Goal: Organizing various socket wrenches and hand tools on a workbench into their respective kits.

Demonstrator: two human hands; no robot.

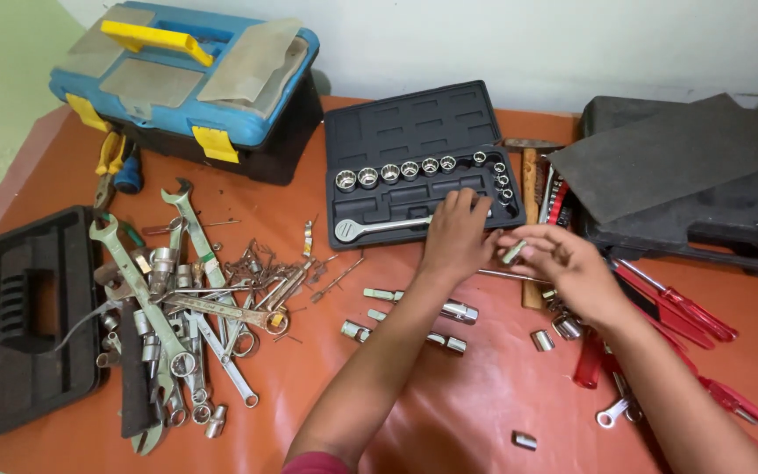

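An orange-covered desk point(484, 404) stands against a white wall point(528, 39), strewn with wrenches point(177, 298) beside a blue toolbox point(186, 79). The left hand point(456, 235) rests with fingers curled on the black socket case point(414, 158). Just beside it, the right hand point(563, 263) pinches a small metal socket point(512, 253) above the desk.

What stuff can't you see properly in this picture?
- Head view: the left hand covers part of the black socket case, hiding the slots beneath.
- The small socket in the right hand is too small to size, partly hidden by fingers.
- The pile of wrenches overlaps, hiding lower tools.
- The red screwdrivers run under the right forearm.
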